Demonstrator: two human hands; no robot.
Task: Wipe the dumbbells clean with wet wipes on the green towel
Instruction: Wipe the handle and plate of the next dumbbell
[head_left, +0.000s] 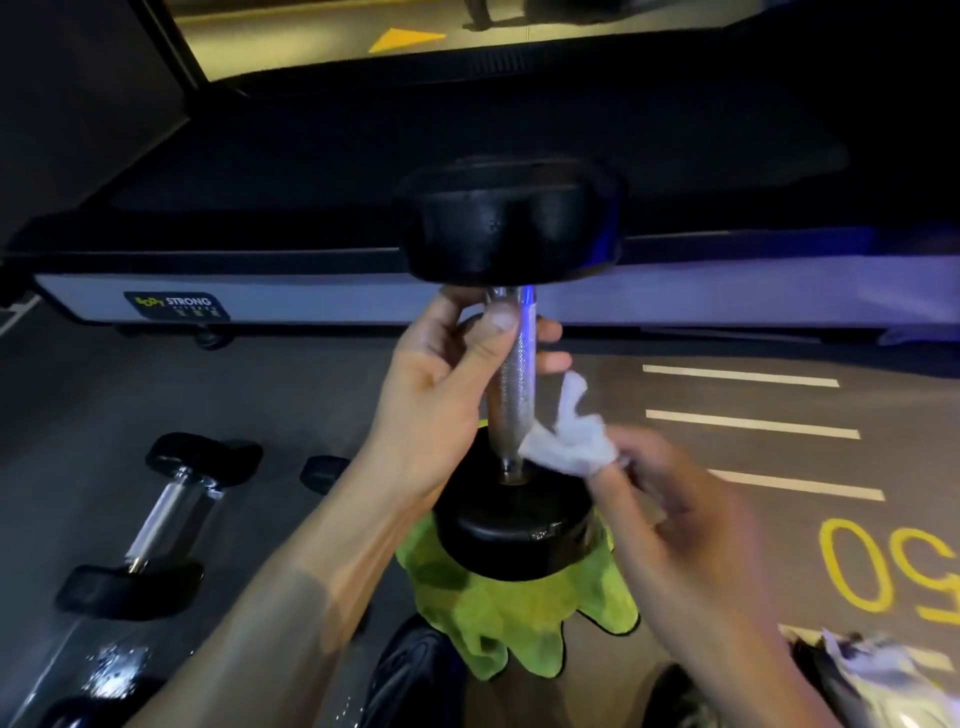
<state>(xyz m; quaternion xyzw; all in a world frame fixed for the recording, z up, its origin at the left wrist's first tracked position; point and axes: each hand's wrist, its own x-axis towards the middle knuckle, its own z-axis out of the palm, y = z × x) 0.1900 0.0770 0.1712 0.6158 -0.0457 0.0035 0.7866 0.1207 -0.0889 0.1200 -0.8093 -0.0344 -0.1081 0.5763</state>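
On the green towel (498, 618), spread over the grey gym floor (311, 395) directly in front of me, a black dumbbell (511, 374) stands upright on one of its round ends, the other end raised toward the camera. My left hand (441, 374) grips the upper part of its knurled metal handle, thumb in front and fingers (550, 330) curled round behind. My right hand (670, 499) (blurred in this view) pinches a crumpled white wet wipe (569, 441), its fingers bunched narrowly around the cloth; the wipe touches the lower part of the handle, just above the bottom weight. To my left, a smaller dumbbell (161, 519) lies on its side on the floor, and part of another black weight (324, 473) shows beside my left forearm. Behind the upright dumbbell runs the long low base of a treadmill (291, 296) carrying a small logo. To my right, white stripes (748, 426) and yellow numerals (883, 571) are painted on the floor.
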